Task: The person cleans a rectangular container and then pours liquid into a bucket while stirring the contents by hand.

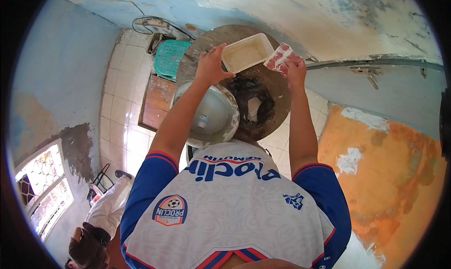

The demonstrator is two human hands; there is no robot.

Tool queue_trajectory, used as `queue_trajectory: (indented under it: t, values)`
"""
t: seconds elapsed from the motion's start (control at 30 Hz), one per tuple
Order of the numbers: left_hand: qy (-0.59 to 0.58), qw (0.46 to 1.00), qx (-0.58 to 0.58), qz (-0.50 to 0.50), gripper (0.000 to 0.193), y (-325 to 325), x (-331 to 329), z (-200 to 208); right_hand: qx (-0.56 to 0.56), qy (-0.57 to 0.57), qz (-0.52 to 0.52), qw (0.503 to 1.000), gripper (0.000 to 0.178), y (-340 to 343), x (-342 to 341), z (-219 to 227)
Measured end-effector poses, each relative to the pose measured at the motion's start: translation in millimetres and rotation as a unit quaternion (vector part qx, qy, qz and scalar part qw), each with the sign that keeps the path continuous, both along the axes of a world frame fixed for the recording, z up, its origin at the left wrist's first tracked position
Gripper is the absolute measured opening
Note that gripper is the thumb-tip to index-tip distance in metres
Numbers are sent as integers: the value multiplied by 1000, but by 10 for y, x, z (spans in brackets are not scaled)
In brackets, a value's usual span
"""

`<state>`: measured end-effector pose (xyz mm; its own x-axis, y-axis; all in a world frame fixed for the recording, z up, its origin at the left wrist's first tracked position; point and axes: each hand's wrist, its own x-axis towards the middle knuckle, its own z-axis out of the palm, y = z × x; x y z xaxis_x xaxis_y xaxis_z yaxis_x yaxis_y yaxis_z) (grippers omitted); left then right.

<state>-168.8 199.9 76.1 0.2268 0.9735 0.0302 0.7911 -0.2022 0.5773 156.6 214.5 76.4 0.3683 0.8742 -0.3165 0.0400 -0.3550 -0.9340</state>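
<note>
A rectangular cream tub (pixel 248 53) sits near the far side of a round wooden table (pixel 199 47); a thin pale layer lies in its bottom. My left hand (pixel 211 67) is spread at the tub's left side, thumb and fingers apart around its near-left corner. Gripped in my right hand (pixel 296 72) is a flat red putty scraper (pixel 282 58), smeared with white paste and held by the tub's right end. Closer to me, a black plastic bag (pixel 267 113) with something whitish in it rests on the table. Left of it stands a large pale bucket (pixel 229 96).
A green plastic stool (pixel 171 58) and a brown wooden piece (pixel 158 102) stand left on the tiled floor (pixel 112 95). Loose cable (pixel 162 20) hangs by the far wall. A grey door (pixel 376 88) lies right. Another person (pixel 101 217) is at lower left.
</note>
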Motion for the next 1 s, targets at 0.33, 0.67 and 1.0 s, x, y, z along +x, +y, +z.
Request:
queue_trajectory:
  t: [0.33, 0.67, 1.0]
  values:
    - [4, 1000, 6, 4, 116, -17, 4, 26, 6, 7, 3, 1000, 17, 154, -53, 149]
    - [-7, 1000, 22, 2, 116, -22, 3, -38, 22, 14, -26, 999, 17, 238, 38, 252]
    - [-26, 999, 28, -3, 116, -15, -23, -96, 158, -347, 84, 921, 23, 251, -407, 311]
